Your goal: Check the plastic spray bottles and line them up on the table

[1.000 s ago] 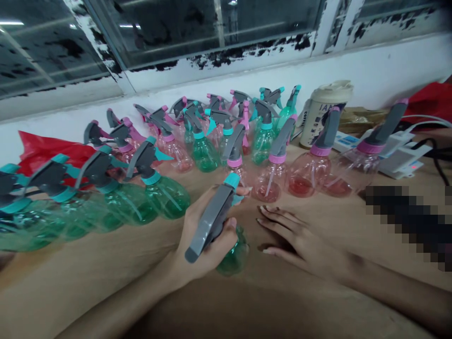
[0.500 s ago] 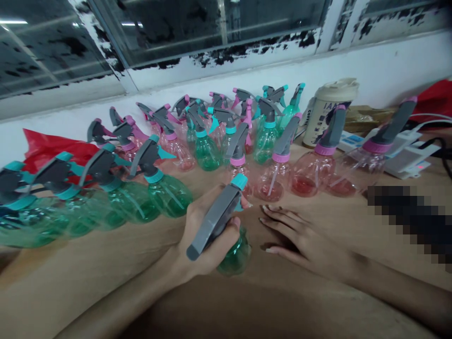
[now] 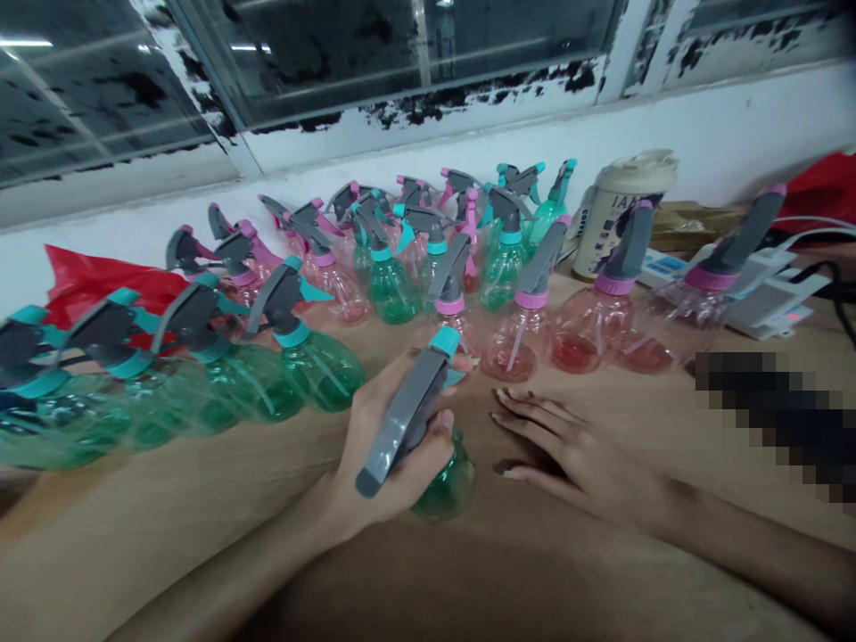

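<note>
My left hand (image 3: 384, 450) is wrapped round the neck of a green spray bottle (image 3: 447, 481) with a grey and teal trigger head (image 3: 407, 406). The bottle stands on the wooden table (image 3: 602, 571) in front of me. My right hand (image 3: 568, 450) lies flat on the table just right of the bottle, fingers stretched out and holding nothing.
Rows of spray bottles stand behind: green ones (image 3: 314, 361) at the left, pink ones (image 3: 592, 325) at the right, several more mixed by the wall. A cream lidded cup (image 3: 619, 209), a white power strip (image 3: 769, 303), red plastic bags (image 3: 100, 281) and a pixelated patch (image 3: 782, 423) are also there.
The view shifted slightly. My left hand has turned the bottle's head a little; the right hand has stayed flat on the table.
</note>
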